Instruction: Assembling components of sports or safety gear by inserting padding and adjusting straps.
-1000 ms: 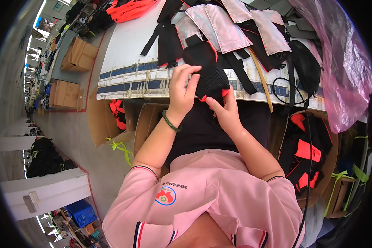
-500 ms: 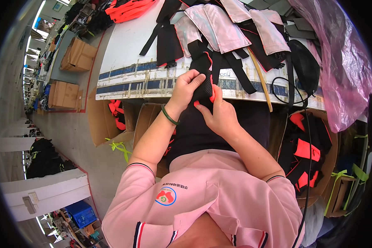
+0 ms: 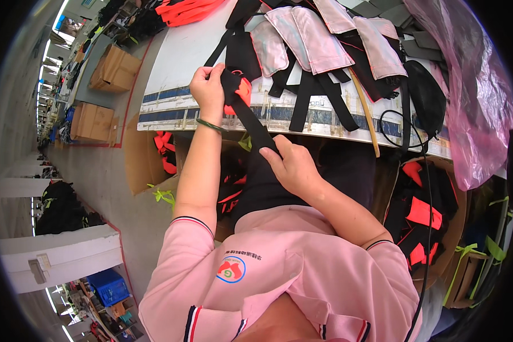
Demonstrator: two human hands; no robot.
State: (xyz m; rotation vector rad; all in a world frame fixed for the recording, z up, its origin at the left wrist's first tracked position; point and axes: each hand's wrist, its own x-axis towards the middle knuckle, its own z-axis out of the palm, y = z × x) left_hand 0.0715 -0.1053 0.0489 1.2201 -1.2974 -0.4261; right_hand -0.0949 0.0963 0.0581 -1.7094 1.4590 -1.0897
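My left hand [image 3: 208, 92] is closed on a black-and-orange fabric piece [image 3: 242, 94] over the near left part of the table. A black webbing strap [image 3: 253, 124] runs from that piece down to the right. Its lower end is pinched in my right hand [image 3: 295, 167], just off the table's near edge, so the strap looks taut between the two hands. A dark green bangle [image 3: 211, 125] circles my left wrist. Beyond the hands lie several pale pink-white pads [image 3: 327, 50] on black strapped pieces; what my left fingers cover is hidden.
The white table [image 3: 171, 74] has a taped, striped near edge. A thin wooden stick [image 3: 366, 117] and a black cable [image 3: 425, 188] overhang it at the right, beside pink plastic sheeting [image 3: 480, 91]. Open cartons of black-and-orange pieces [image 3: 423, 212] stand below. Orange fabric [image 3: 191, 11] lies far left.
My left hand has moved left and away with the fabric piece. My right hand has come slightly nearer and left, and the strap is now stretched out between them.
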